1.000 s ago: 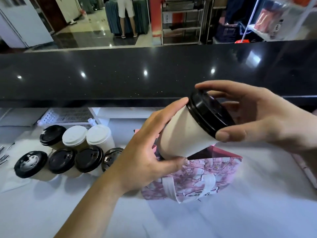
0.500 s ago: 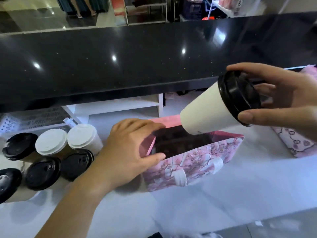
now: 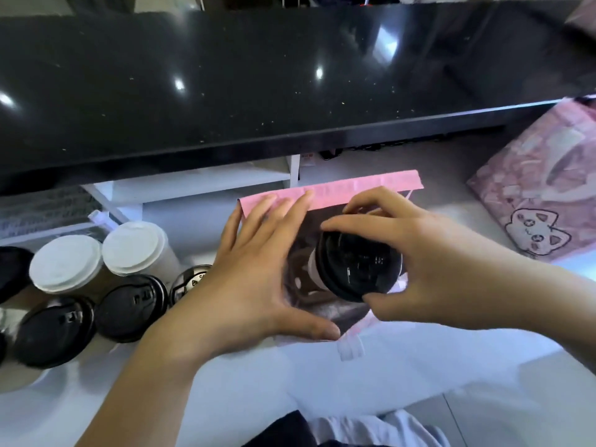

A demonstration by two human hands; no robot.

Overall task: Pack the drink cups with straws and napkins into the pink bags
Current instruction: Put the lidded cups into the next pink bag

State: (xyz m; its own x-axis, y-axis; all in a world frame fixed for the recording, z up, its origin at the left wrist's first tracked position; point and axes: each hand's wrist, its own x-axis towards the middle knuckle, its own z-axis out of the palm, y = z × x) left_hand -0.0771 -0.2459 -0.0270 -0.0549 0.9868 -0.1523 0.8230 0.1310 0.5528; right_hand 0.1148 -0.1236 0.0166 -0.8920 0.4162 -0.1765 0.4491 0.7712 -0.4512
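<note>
Head view: white counter [image 3: 322, 382] under glossy black ledge [image 3: 290, 75]; right hand [image 3: 451, 269] pinches lidded cup [image 3: 358, 266] inside pink bag [image 3: 354, 188], left hand [image 3: 251, 279] flat against its side.

— Bright, cool light from overhead: white spots of glare dot the glossy black ledge [image 3: 290, 75].
— Soft shadows lie on the pale desk [image 3: 403, 366] beneath the left hand [image 3: 254, 279] and right hand [image 3: 432, 256].
— The wide lens bows the ledge. The cup [image 3: 358, 269] glints faintly on its lid, and the bag [image 3: 532, 188] at the right edge looks smeared.
</note>
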